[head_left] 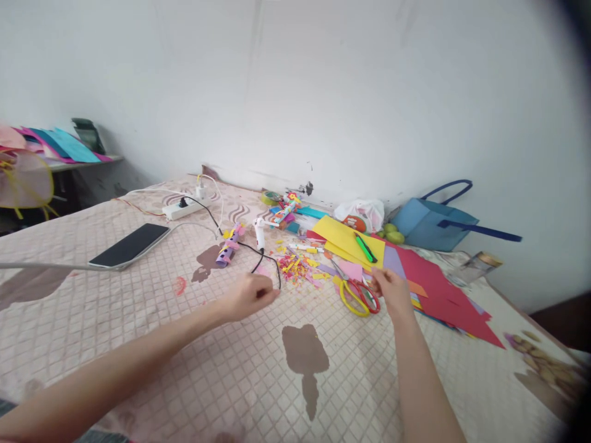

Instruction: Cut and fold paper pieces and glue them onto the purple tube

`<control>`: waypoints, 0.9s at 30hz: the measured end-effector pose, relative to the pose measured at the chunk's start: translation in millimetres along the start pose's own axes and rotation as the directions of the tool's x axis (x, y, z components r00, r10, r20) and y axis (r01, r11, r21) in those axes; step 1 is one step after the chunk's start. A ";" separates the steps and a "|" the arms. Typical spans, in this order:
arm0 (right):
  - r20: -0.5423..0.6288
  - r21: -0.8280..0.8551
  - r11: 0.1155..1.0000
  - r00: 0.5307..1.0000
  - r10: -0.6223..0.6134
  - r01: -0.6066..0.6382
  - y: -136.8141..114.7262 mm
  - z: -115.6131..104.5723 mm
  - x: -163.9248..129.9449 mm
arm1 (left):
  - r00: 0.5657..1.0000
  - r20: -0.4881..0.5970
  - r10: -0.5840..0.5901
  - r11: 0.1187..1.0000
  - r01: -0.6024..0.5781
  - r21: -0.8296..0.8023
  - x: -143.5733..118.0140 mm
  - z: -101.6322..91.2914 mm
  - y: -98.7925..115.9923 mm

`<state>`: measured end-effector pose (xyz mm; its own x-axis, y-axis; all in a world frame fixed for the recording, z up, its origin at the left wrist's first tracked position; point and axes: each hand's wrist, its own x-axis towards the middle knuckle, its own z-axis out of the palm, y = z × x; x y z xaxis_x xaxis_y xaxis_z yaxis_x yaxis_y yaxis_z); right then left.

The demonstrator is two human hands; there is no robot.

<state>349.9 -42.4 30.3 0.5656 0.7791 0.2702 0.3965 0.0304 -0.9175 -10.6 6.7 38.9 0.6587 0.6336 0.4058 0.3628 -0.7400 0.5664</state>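
Observation:
My left hand (249,296) hovers over or rests on the tablecloth with its fingers curled in; what they hold, if anything, is hidden. A black cord runs down close to its fingertips from a white hot glue gun (260,234). My right hand (391,291) is closed in a pinch beside the scissors (357,296), which have one yellow and one red handle. Whatever lies between those fingertips is too small to make out. Behind the right hand, a green and black cutter (365,247) lies on yellow paper (341,237). Small paper scraps (298,269) are heaped between the hands.
At left lie a phone-like dark tablet (132,245) and a white power strip (187,208) with cables. A purple decorated paper tube (228,247) lies near the glue gun. Red paper (443,289), a blue bag (434,223) and a jar (480,266) are at right.

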 end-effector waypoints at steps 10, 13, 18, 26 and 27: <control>0.220 -0.630 0.763 0.976 -0.006 0.146 13.3 12.4 -14.5 | 0.946 0.217 0.239 0.971 -0.239 -0.025 3.4 43.0 18.4; 0.250 -0.784 0.592 0.968 0.031 0.184 13.3 14.3 -16.9 | 0.947 0.229 0.227 0.973 -0.229 -0.019 -3.8 41.7 14.6; 0.252 -0.809 0.555 0.967 0.030 0.193 11.3 14.8 -17.1 | 0.954 0.199 0.224 0.969 -0.240 0.060 -4.8 38.7 8.6; 0.102 -0.755 0.646 0.994 -0.045 0.107 0.6 15.6 -13.5 | 0.945 0.250 0.211 0.959 -0.249 0.134 -5.8 39.0 9.0; 0.082 -0.762 0.641 0.996 -0.044 0.091 0.5 15.4 -13.0 | 0.944 0.257 0.208 0.959 -0.249 0.136 -5.9 39.2 9.2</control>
<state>331.6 -42.9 21.8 0.4863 0.8258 0.2855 0.8569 -0.3868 -0.3408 14.7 -12.8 13.5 0.8666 0.3858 0.3165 0.2735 -0.8978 0.3452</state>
